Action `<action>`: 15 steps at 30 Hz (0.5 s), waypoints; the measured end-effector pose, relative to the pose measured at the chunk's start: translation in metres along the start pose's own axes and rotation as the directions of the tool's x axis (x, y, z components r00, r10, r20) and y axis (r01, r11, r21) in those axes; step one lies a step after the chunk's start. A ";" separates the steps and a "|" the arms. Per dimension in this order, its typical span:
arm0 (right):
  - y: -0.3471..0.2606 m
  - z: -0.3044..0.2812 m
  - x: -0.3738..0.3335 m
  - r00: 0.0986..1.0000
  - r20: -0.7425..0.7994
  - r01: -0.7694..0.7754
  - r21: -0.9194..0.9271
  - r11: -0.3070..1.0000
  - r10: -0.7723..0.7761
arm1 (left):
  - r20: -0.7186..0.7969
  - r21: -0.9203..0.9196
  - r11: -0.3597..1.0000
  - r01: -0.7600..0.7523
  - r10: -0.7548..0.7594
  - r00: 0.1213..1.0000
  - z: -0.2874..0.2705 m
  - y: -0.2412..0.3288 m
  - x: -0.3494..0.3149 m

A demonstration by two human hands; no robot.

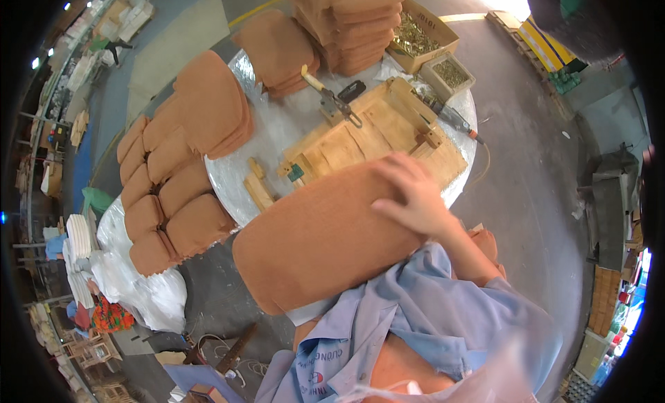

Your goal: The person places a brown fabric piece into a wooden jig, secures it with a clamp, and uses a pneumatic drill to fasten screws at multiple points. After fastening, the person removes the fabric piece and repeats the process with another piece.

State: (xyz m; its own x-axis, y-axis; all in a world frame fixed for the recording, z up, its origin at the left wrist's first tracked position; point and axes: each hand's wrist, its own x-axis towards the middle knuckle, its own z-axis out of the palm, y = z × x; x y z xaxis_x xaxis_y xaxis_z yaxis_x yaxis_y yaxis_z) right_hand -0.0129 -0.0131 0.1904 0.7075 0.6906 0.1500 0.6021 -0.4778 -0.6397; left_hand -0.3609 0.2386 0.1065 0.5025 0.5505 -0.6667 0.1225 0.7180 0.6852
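Your right hand [414, 201] rests, fingers extended, on the upper right of the brown, rounded-rectangular, fabric-covered panel [318, 240]. The panel is before your torso, nearer than the pale wooden box-shaped fixture [381, 136]. Your left hand is hidden; its state cannot be determined.

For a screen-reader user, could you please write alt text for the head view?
A person's right hand lies on a large brown padded-looking panel at a round, shiny-topped table. The table bears a wooden frame and stacked brown pieces; an open cardboard box stands near its far edge.
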 end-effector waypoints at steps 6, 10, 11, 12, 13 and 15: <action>0.109 0.018 -0.065 0.724 0.437 -0.608 0.769 0.195 0.534 | -0.067 -0.071 0.997 -0.043 0.039 0.997 0.010 0.015 0.023; 0.094 0.038 -0.067 0.684 0.414 -0.434 0.893 -0.122 0.600 | -0.076 -0.170 0.984 -0.056 0.044 0.996 0.033 0.038 0.056; 0.096 0.037 -0.062 0.666 0.387 -0.390 0.909 -0.145 0.637 | -0.079 -0.195 0.979 -0.064 0.049 0.996 0.039 0.045 0.062; 0.100 0.033 -0.058 0.675 0.365 -0.362 0.921 -0.142 0.641 | -0.085 -0.217 0.974 -0.064 0.047 0.995 0.046 0.050 0.067; 0.102 0.031 -0.055 0.678 0.351 -0.343 0.928 -0.145 0.646 | -0.103 -0.233 0.971 -0.053 0.029 0.994 0.050 0.054 0.073; 0.112 0.026 -0.057 0.678 0.287 -0.293 0.950 -0.109 0.677 | -0.118 -0.249 0.968 0.019 -0.049 0.992 0.065 0.056 0.083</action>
State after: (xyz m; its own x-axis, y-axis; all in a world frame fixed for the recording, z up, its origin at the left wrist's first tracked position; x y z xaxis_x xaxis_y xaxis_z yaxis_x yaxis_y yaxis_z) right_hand 0.0046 -0.0917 0.0910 0.7809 0.3004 -0.5476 -0.6246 0.3657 -0.6900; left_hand -0.2568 0.2968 0.1088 0.3914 0.5607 -0.7296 -0.0853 0.8116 0.5780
